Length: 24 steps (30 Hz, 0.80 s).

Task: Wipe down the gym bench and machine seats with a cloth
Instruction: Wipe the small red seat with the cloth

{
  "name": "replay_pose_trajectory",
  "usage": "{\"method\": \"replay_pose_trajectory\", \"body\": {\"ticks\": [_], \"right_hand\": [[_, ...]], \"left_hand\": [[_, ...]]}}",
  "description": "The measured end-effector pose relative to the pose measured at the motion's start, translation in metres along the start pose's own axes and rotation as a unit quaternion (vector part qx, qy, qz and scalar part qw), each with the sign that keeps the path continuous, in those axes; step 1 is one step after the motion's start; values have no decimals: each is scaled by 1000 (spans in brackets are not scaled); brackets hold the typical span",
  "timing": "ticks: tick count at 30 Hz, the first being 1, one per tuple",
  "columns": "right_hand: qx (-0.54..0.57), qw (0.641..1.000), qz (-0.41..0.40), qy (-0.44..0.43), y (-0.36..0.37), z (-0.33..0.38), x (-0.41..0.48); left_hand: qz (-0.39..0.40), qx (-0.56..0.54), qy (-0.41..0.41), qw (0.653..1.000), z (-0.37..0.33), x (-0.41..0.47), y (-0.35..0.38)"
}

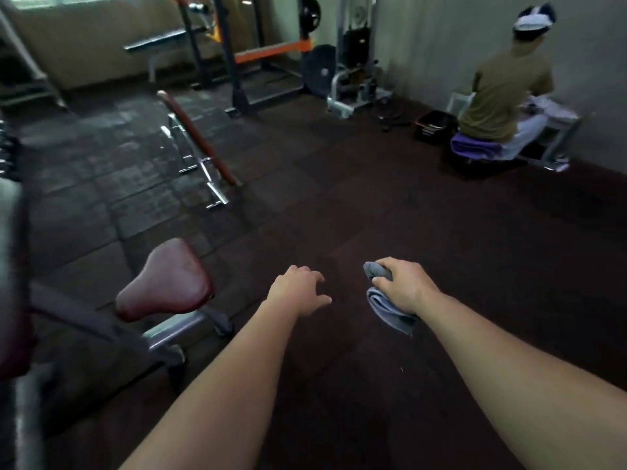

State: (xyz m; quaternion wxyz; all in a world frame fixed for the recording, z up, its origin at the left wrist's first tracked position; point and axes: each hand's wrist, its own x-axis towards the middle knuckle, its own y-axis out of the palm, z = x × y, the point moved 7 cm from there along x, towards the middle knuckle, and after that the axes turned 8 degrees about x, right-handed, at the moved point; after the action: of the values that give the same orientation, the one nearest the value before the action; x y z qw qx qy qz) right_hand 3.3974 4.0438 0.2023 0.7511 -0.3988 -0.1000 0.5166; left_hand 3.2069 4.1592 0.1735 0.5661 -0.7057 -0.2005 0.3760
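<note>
The right hand [403, 288] grips a folded grey cloth [390, 308], held in the air above the dark floor [441, 232]. The left hand [297, 290] hangs relaxed and empty beside it. A maroon seat [166, 283] stands left of the cloth.

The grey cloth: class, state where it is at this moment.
In the head view, the grey cloth sits low and right of centre, gripped in the right hand. It is just right of the empty left hand, above the dark floor.
</note>
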Motion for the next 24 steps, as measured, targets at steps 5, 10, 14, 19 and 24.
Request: {"method": "replay_pose_trajectory", "body": {"ticks": [5,10,14,19,24], "right_hand": [[-20,995,61,-71,27,57,100],[-36,987,106,-118,62,118,189],[-55,973,157,-158,86,168,250],[-101,948,218,-210,132,228,332],[-110,899,304,-295,190,301,403]], "left_hand": [[-2,-13,-75,997,62,53,-8],[-4,-37,-133,990,131,99,-20],[-1,-66,-188,980,186,123,-32],[-8,-94,-285,954,259,146,-36],[-22,-155,-420,894,328,152,-30]]}}
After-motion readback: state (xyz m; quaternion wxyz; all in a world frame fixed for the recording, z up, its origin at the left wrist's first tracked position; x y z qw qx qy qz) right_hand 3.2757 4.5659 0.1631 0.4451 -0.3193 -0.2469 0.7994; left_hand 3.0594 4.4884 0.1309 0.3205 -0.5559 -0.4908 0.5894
